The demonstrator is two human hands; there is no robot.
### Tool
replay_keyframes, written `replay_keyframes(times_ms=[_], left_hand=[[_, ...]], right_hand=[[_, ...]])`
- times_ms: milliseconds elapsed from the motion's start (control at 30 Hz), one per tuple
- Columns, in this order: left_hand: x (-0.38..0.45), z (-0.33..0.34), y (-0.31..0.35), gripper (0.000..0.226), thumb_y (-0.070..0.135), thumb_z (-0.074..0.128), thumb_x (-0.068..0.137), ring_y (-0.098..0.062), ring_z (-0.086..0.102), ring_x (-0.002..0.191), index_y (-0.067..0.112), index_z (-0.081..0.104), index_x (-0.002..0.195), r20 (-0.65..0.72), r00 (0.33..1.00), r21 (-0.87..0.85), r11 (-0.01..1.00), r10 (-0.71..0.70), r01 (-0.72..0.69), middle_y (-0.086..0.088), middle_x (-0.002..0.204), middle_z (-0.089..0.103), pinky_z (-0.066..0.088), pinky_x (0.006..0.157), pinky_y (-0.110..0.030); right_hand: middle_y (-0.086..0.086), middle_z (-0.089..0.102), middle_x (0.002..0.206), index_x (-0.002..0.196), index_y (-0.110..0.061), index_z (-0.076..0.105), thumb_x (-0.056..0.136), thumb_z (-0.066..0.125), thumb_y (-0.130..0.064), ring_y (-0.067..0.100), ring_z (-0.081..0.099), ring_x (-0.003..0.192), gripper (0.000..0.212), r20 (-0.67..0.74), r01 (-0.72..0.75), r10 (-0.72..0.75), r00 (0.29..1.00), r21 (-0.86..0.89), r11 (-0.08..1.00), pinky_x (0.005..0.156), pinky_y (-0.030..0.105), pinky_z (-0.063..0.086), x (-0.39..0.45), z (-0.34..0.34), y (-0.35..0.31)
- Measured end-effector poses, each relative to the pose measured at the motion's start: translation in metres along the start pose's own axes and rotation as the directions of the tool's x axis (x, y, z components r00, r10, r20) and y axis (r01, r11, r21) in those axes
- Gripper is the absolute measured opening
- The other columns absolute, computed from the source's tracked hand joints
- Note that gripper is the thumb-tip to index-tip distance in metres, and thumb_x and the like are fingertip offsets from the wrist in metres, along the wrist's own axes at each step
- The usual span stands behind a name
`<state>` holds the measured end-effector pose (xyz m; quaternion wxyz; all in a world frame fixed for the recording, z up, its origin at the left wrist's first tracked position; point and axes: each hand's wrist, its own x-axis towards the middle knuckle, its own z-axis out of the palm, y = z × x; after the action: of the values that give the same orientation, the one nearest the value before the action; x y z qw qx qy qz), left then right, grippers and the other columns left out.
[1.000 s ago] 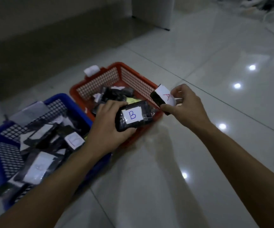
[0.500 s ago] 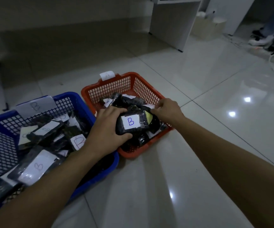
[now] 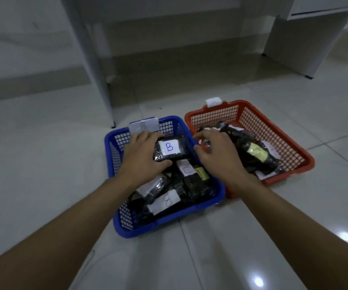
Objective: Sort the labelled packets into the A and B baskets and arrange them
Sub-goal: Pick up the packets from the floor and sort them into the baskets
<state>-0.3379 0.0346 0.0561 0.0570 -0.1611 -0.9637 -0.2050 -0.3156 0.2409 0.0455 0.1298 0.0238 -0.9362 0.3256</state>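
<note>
A blue basket (image 3: 114, 174) with a white tag on its far rim stands on the floor, filled with several black packets bearing white labels. My left hand (image 3: 141, 155) grips a black packet marked B (image 3: 170, 148) over the far end of this basket. To its right stands an orange basket (image 3: 283, 141) holding several black packets, one with a yellow label (image 3: 257, 152). My right hand (image 3: 217, 151) hovers between the two baskets with fingers loosely curled, holding nothing.
White furniture legs (image 3: 104, 95) rise behind the blue basket, and a white cabinet (image 3: 298, 45) stands at the far right. Glossy floor tiles surround the baskets, with light reflections at the lower right.
My right hand left the A packet in the orange basket and drew back empty. My left hand carried the B packet from above the orange basket to over the blue one. The view swung right.
</note>
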Motion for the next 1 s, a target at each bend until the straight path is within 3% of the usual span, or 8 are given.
replay_keyframes(times_ms=[133,233,400,533,600,700,833,1000], left_hand=[[-0.015,0.006,-0.021,0.083,0.055,0.069,0.078,-0.028,0.017,0.136,0.033,0.029,0.147,0.178,0.965,0.169,0.972,-0.190,0.161,-0.003,0.146,0.033,0.022,0.111,-0.046],[-0.016,0.009,-0.020,0.095,0.061,0.070,0.075,-0.028,0.012,0.137,0.035,0.018,0.150,0.215,0.954,0.161,0.971,-0.211,0.178,-0.002,0.148,0.025,0.018,0.112,-0.047],[0.006,0.002,0.020,0.091,0.064,0.067,0.074,-0.026,0.015,0.137,0.035,0.023,0.149,0.145,0.988,0.084,0.994,0.060,-0.073,0.002,0.148,0.025,0.019,0.111,-0.048],[0.016,0.019,0.088,0.077,0.060,0.065,0.078,-0.021,0.022,0.129,0.032,0.036,0.144,0.115,0.949,-0.079,0.955,0.293,-0.285,0.003,0.138,0.037,0.027,0.103,-0.042],[0.009,0.037,0.131,0.074,0.065,0.056,0.075,-0.020,0.028,0.126,0.031,0.043,0.139,0.138,0.909,-0.165,0.914,0.393,-0.370,0.003,0.134,0.043,0.031,0.099,-0.042],[-0.006,0.073,0.206,0.075,0.069,0.042,0.072,-0.022,0.035,0.121,0.028,0.048,0.134,0.203,0.817,-0.242,0.836,0.540,-0.493,0.002,0.129,0.048,0.036,0.096,-0.042],[-0.043,0.122,0.310,0.060,0.053,0.064,0.082,-0.018,0.043,0.117,0.028,0.047,0.134,0.267,0.650,-0.381,0.697,0.712,-0.607,0.005,0.123,0.051,0.038,0.097,-0.036],[-0.100,0.182,0.419,0.074,0.056,0.068,0.080,-0.016,0.044,0.123,0.031,0.036,0.143,0.380,0.472,-0.467,0.605,0.796,-0.645,0.005,0.137,0.045,0.042,0.102,-0.035]], right_hand=[[-0.009,0.056,0.112,0.119,-0.026,0.062,0.093,0.064,-0.025,0.013,0.043,0.112,0.026,0.043,-0.001,0.002,0.999,-0.017,1.000,0.088,0.024,0.034,-0.005,0.017,-0.014],[-0.008,0.058,0.119,0.119,-0.026,0.062,0.092,0.066,-0.026,0.011,0.042,0.115,0.028,0.030,-0.013,0.013,0.999,-0.016,1.000,0.092,0.023,0.033,-0.010,0.014,-0.012],[-0.009,0.060,0.115,0.115,-0.025,0.064,0.090,0.066,-0.023,0.012,0.046,0.110,0.025,-0.102,-0.070,0.070,0.992,0.001,0.998,0.091,0.028,0.040,-0.029,-0.015,0.010],[-0.005,0.065,0.107,0.106,-0.022,0.067,0.083,0.069,-0.021,0.020,0.057,0.103,0.023,-0.237,-0.164,0.160,0.958,0.006,0.986,0.091,0.034,0.048,-0.066,-0.058,0.043],[-0.005,0.067,0.106,0.105,-0.021,0.068,0.082,0.070,-0.019,0.019,0.057,0.101,0.024,-0.293,-0.242,0.224,0.929,-0.024,0.970,0.088,0.024,0.041,-0.098,-0.087,0.062],[-0.012,0.063,0.106,0.110,-0.026,0.065,0.088,0.067,-0.023,0.013,0.050,0.102,0.023,-0.359,-0.412,0.367,0.858,-0.055,0.910,0.084,0.022,0.036,-0.163,-0.139,0.093],[-0.015,0.059,0.107,0.114,-0.028,0.062,0.090,0.066,-0.025,0.009,0.048,0.107,0.024,-0.465,-0.596,0.509,0.725,-0.052,0.801,0.089,0.022,0.038,-0.259,-0.204,0.132],[-0.014,0.060,0.103,0.108,-0.027,0.063,0.087,0.069,-0.024,0.010,0.051,0.102,0.022,-0.608,-0.758,0.617,0.500,0.038,0.651,0.086,0.038,0.052,-0.362,-0.255,0.179]])
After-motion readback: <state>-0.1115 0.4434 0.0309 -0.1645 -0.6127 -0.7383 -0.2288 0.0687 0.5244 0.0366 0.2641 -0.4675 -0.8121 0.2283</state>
